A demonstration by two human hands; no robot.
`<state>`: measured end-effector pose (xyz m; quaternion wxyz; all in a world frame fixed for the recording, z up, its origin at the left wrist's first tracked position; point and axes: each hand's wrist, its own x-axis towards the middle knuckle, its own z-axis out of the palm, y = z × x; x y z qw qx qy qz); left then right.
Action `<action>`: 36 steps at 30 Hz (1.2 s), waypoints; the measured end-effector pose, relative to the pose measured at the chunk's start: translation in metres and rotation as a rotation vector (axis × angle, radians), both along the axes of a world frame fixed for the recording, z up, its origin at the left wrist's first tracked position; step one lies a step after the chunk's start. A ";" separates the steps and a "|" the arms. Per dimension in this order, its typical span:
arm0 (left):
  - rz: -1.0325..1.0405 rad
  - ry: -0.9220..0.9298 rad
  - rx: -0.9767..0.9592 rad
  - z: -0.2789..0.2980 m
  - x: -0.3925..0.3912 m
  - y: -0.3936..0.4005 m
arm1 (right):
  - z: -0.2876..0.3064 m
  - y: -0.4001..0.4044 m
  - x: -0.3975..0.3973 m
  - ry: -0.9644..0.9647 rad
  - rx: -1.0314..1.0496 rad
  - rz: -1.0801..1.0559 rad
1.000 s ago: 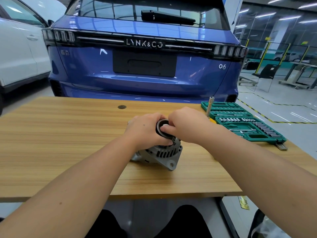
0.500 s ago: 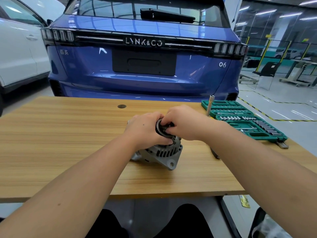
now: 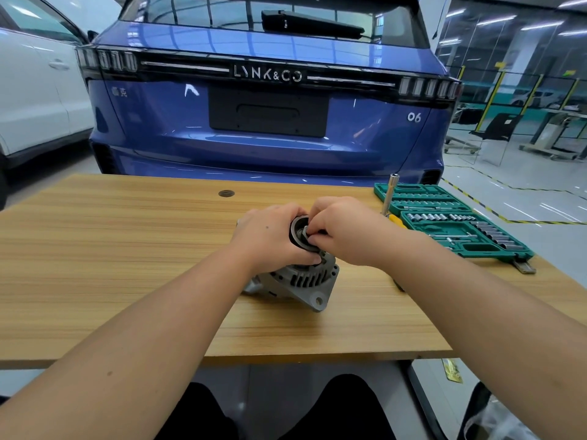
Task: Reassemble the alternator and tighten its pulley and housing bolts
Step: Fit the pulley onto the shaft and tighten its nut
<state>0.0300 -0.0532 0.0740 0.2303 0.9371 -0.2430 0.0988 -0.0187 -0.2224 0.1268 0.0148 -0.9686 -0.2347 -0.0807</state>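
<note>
A grey finned alternator point(image 3: 301, 281) stands on the wooden table point(image 3: 111, 265), its black pulley point(image 3: 297, 231) facing up and toward me. My left hand point(image 3: 270, 236) wraps round the pulley and the top of the housing from the left. My right hand point(image 3: 343, 230) comes in from the right, and its fingertips pinch the small metal nut point(image 3: 305, 230) at the pulley's centre. The far side of the alternator is hidden behind both hands.
An open green socket set case point(image 3: 451, 223) lies at the table's right side, with a ratchet extension point(image 3: 389, 195) standing upright beside it. A blue car point(image 3: 266, 122) is parked just beyond the table's far edge, a white car point(image 3: 35, 100) to its left.
My right hand's fingers have shifted round on the nut at the pulley's centre. The left hand and alternator stay where they were.
</note>
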 end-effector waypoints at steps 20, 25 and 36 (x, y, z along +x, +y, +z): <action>0.002 0.029 -0.014 0.002 -0.003 -0.001 | 0.001 0.020 -0.003 0.003 -0.048 -0.214; 0.005 0.022 0.004 0.001 -0.001 -0.001 | 0.012 0.020 -0.005 0.065 -0.179 -0.097; 0.018 0.012 -0.001 0.000 -0.002 0.000 | 0.008 0.019 0.003 0.043 -0.108 -0.226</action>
